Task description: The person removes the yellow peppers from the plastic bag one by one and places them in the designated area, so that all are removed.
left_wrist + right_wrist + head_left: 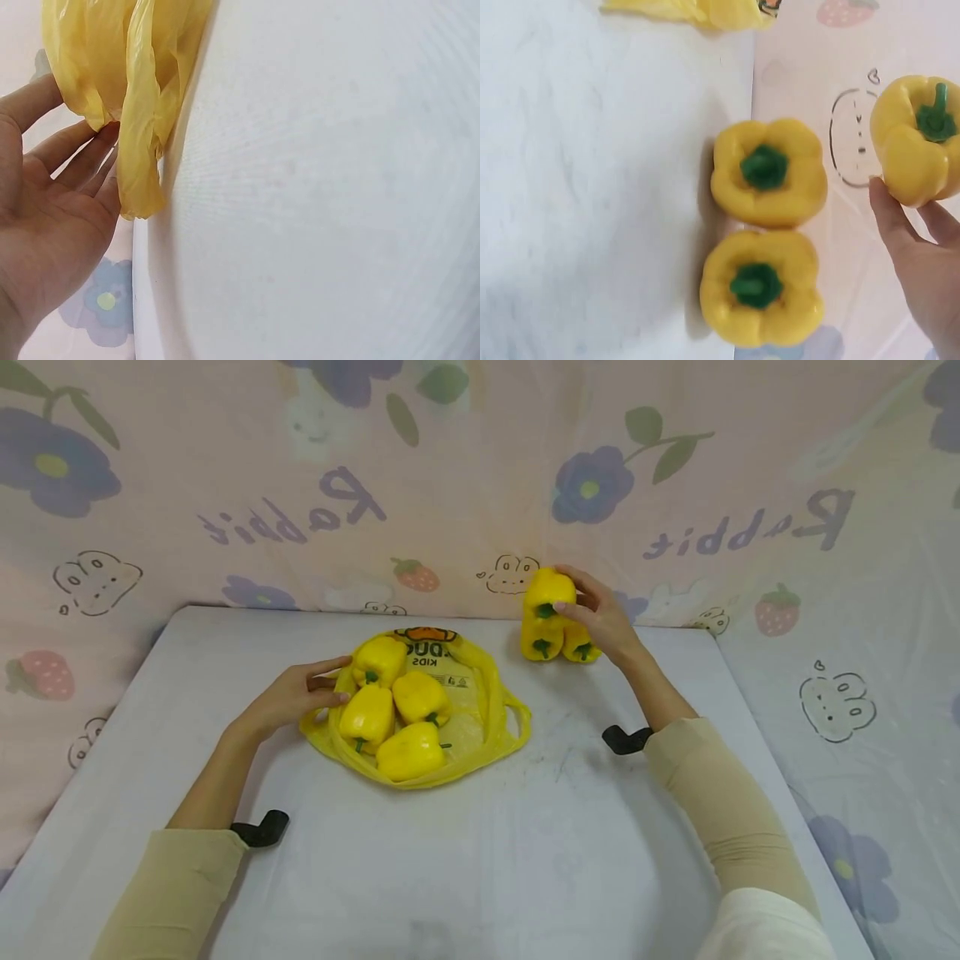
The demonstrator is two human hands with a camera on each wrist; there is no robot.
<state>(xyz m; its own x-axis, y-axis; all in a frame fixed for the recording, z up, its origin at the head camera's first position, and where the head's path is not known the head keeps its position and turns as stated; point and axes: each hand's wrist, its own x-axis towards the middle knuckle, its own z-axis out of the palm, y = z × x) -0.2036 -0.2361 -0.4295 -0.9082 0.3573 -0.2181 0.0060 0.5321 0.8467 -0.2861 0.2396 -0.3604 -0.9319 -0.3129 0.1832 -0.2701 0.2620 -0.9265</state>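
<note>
A yellow bell pepper (550, 589) is gripped between the fingers and thumb of my right hand (600, 614). It is held up above two more yellow bell peppers (769, 172) that stand side by side at the table's back edge, stems facing forward. On the left, a yellow plastic bag (487, 727) lies wide open with several yellow bell peppers (366, 714) inside. My left hand (292, 693) holds the bag's left rim, thumb and fingers about the plastic. In the left wrist view the bag partly hides these fingertips, and a loose bag handle (142, 180) hangs beside them.
The white table (465, 877) backs onto a patterned fabric wall (480, 527). The bag's right handle loop (517, 718) spreads over the tabletop, between the bag and the standing peppers. A black device (261, 829) is on my left wrist, another (626, 740) on my right.
</note>
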